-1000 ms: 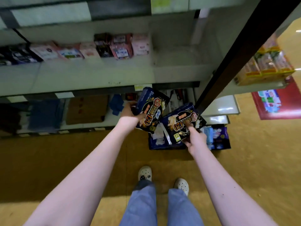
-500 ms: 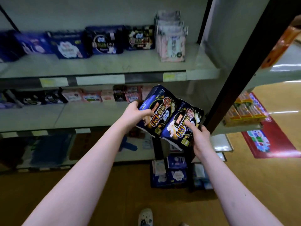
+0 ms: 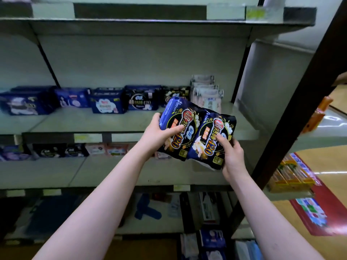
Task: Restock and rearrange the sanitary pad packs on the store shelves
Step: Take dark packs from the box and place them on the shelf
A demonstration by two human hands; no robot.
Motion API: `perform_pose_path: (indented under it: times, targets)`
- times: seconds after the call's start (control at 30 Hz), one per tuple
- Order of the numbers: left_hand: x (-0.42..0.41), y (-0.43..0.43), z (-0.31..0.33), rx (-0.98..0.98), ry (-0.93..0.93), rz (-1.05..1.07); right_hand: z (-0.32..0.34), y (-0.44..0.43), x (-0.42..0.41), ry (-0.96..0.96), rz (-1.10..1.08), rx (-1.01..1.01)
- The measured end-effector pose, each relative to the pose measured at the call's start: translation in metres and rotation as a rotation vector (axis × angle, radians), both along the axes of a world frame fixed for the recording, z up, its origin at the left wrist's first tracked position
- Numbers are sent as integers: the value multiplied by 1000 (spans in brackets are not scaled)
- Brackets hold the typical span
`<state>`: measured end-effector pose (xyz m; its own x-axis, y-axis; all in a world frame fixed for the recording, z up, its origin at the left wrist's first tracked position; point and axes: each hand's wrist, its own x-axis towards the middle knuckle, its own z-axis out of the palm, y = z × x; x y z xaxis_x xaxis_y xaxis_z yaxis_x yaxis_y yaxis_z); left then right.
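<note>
Both raised: left hand point(image 3: 159, 132), right hand point(image 3: 232, 156) gripping packs point(image 3: 187, 117).

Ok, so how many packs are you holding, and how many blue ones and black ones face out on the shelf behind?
Held packs: 2
Blue shelf packs: 3
Black shelf packs: 2
Total: 7

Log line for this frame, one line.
left hand grips left pack | right hand grips right pack | both before shelf | not yet placed
</note>
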<state>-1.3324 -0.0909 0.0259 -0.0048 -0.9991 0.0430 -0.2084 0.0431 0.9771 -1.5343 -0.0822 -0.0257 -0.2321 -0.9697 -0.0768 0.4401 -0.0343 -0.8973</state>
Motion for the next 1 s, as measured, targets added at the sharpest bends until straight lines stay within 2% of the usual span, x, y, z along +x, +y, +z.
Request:
perform_pose_path:
  times: [0.17,0.4,0.57,0.77,1.0]
  targets:
    - [20,-13,24,-86,119,84,28,-14,16,-21,0,-109]
    - [27,-22,34,-85,326,65,49,-22,29,46,55,-254]
    - [20,-34,22,-31,416,102,50,-35,28,46,90,-233]
    - [11,-59,12,1,405,197,54,-70,17,74,176,-128]
    - [0,-82,15,-20,469,278,45,-108,12,49,200,-152]
